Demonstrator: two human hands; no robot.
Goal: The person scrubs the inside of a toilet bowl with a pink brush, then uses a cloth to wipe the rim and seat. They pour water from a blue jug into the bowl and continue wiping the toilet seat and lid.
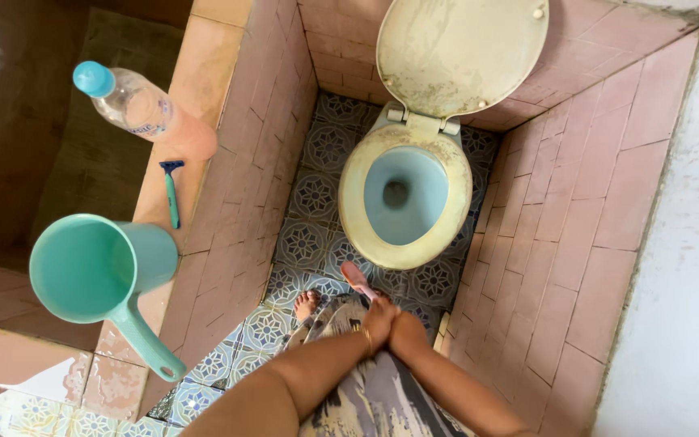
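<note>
My left hand (pixel 379 317) and my right hand (pixel 404 330) meet low in the middle of the view, pressed together above my patterned clothing. A pink handle-like object (pixel 357 277) sticks out from my left hand towards the toilet. My left hand is closed round its near end, and whether my right hand also grips it is hidden. Just beyond the pink object stands a yellowed toilet bowl (pixel 357 174) with pale blue inside, its stained lid (pixel 463 53) raised against the wall.
Pink tiled walls close in on both sides of the narrow patterned floor (pixel 309 202). On the left ledge (pixel 228 48) of a tiled basin rest a teal dipper (pixel 91 271), a blue razor (pixel 171 190) and a blue-capped plastic bottle (pixel 139 109). My bare foot (pixel 306 304) stands on the floor.
</note>
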